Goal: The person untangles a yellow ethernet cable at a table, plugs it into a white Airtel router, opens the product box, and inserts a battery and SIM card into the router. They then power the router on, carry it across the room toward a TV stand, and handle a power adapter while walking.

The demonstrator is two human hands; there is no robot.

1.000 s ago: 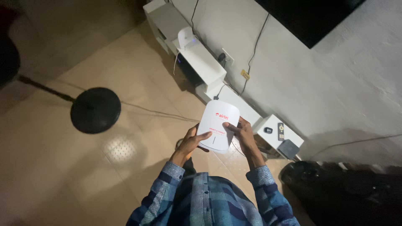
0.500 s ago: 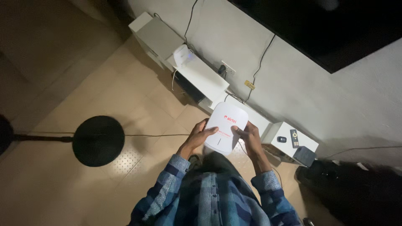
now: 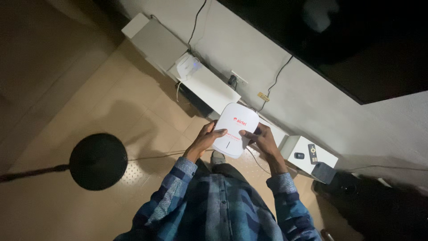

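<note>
Grip: my left hand [image 3: 206, 142] and right hand [image 3: 263, 139] clamp the white box [image 3: 234, 130] from 2 sides.
Done: box held up.
Left: box unopened, above the shelf [image 3: 209, 87] edge.

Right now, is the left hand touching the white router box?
Touching. The head view shows the left hand gripping the white box at its left edge, thumb lying across its face; the right hand grips the other edge.

Dim room, lit from overhead

Glare spots the floor tiles beside the round black stand base [image 3: 98, 161]; corners fall dark, and edges bend with wide-angle distortion.
</note>
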